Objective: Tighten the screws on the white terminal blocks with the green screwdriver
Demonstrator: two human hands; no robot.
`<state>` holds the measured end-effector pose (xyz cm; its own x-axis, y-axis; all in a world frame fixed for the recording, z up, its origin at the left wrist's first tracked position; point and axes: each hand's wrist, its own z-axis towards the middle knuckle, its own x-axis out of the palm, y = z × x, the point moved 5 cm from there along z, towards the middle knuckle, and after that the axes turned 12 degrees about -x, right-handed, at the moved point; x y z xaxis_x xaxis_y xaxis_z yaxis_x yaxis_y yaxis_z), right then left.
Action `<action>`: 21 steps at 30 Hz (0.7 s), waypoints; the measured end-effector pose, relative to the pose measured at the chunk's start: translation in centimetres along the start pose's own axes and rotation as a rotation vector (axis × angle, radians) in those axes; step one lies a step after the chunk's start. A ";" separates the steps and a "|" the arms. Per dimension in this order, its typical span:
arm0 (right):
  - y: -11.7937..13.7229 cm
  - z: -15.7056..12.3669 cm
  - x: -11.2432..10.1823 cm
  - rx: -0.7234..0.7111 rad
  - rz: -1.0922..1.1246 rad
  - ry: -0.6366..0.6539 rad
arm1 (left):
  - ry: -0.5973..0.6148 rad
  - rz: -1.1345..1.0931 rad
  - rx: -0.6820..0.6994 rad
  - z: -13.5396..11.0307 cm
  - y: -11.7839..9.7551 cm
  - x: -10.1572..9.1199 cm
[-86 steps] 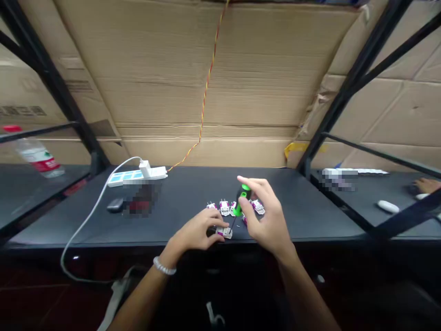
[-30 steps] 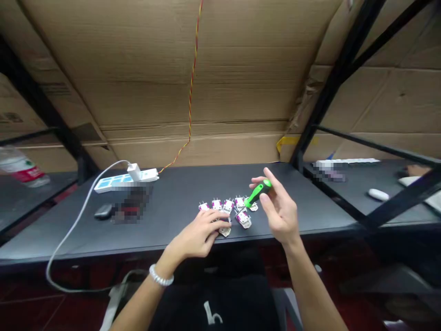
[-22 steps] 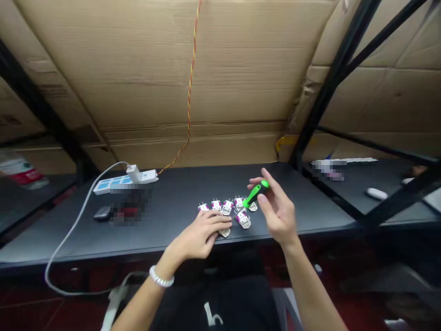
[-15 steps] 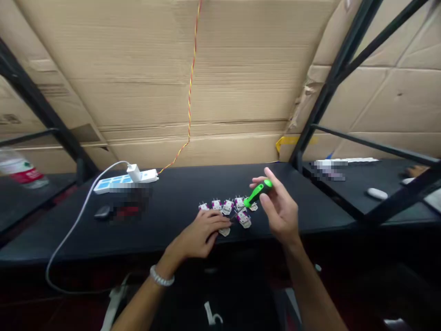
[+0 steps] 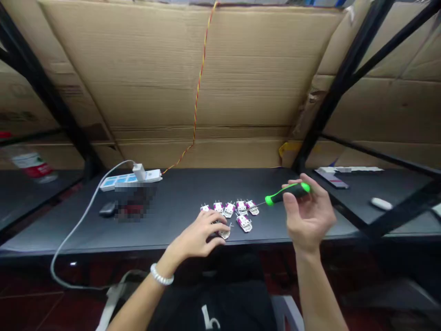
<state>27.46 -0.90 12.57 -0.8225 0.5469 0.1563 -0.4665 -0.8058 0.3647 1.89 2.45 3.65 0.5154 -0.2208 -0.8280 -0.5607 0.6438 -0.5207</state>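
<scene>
My right hand (image 5: 312, 216) is closed around the black and green handle of a screwdriver (image 5: 287, 193). Its thin shaft points left, and the tip end appears close to a row of small white and purple parts with metal pins (image 5: 229, 209). At the front edge of the table, the curled fingers and thumb of my left hand (image 5: 203, 232) grip another white part (image 5: 224, 233), mostly covered by the fingers. One more white and purple part (image 5: 244, 223) lies just right of that hand, untouched.
On the left, a white power strip (image 5: 151, 175) carries a plugged-in charger (image 5: 138, 172) with a looping white cable (image 5: 82, 214). A dark computer mouse (image 5: 108, 209) lies in front. Black metal frame bars (image 5: 320, 110) flank the table. Cardboard (image 5: 200, 87) stands behind.
My right hand has moved right with the screwdriver, drawing it away from the left hand; the handle now lies flatter. My left hand stays at the part with fingers slightly shifted. The head view tilts.
</scene>
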 end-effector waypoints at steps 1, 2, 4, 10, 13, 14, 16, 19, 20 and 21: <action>-0.2 0.0 -0.1 -0.008 -0.003 -0.009 | -0.009 -0.003 0.003 0.0 0.0 0.0; -0.3 0.1 -0.2 -0.014 0.000 -0.016 | -0.017 -0.005 0.003 -0.1 0.1 0.0; -0.6 0.1 -0.3 -0.022 0.009 -0.025 | -0.014 -0.006 0.004 -0.3 0.1 -0.2; -0.8 0.5 -0.9 -0.023 0.024 -0.035 | 0.048 0.002 -0.099 -1.4 -0.1 -2.0; -0.7 0.5 -1.1 -0.023 0.032 -0.037 | 0.087 -0.002 -0.164 -1.8 -0.2 -2.8; -0.7 0.5 -1.1 -0.021 0.032 -0.032 | 0.095 -0.001 -0.182 -1.9 -0.1 -3.1; -0.8 0.5 -1.1 -0.018 0.030 -0.027 | 0.110 0.007 -0.208 -2.1 0.1 -3.6; -0.9 0.5 -1.2 -0.010 0.006 -0.035 | 0.127 0.022 -0.238 -2.5 0.6 -4.3; -0.9 0.6 -1.3 -0.004 -0.004 -0.051 | 0.123 0.024 -0.252 -2.6 0.9 -4.5; -1.1 0.7 -1.5 0.004 -0.012 -0.076 | 0.117 0.024 -0.263 -2.7 1.2 -4.7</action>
<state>29.41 -0.70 12.60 -0.7899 0.5719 0.2211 -0.4746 -0.7986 0.3702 -2.96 2.23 6.36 0.4302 -0.3002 -0.8514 -0.7285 0.4415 -0.5238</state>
